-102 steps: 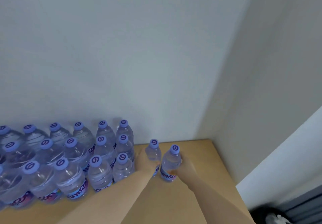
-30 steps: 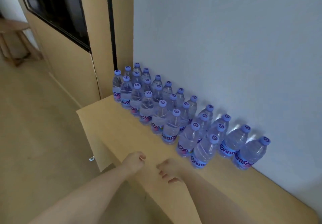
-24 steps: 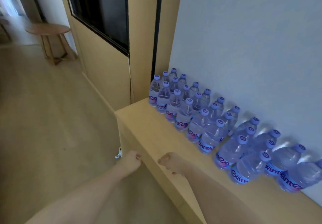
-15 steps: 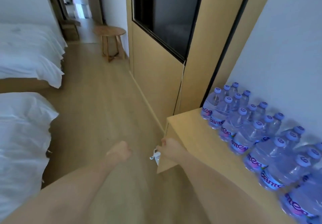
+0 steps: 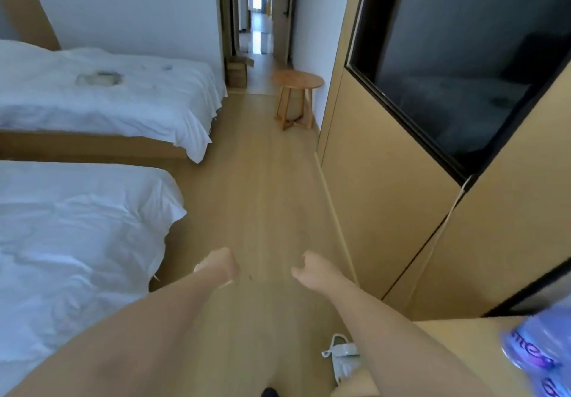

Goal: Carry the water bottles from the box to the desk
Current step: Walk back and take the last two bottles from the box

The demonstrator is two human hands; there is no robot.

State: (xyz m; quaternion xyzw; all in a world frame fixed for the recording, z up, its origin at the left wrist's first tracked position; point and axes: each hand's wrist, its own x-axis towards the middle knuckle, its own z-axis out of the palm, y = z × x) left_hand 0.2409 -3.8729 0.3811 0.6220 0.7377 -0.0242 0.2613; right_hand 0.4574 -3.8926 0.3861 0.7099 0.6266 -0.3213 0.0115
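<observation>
Where the frame meets its lower right corner, the water bottles (image 5: 539,353) show only as a blurred clear mass with a purple-lettered label, standing on the pale wooden desk (image 5: 457,335) — how many there are cannot be told. A cardboard box (image 5: 237,71) with open flaps sits far off on the floor by the doorway, well apart from the desk.

Left hand (image 5: 217,268): out ahead over the wooden floor (image 5: 256,186), fingers curled loosely under, holding nothing. Right hand (image 5: 312,271): level with it and near it, fingers loosely curled, also holding nothing; its forearm passes just beside the desk's edge.

Other items: two beds (image 5: 77,236) with white sheets at left — one near, one farther; a round wooden side table (image 5: 298,80) against the right wall near the box; a dark glass panel (image 5: 457,57) set in the tan wall unit; a small silvery object (image 5: 341,356), unidentifiable, on the floor below the right forearm.
</observation>
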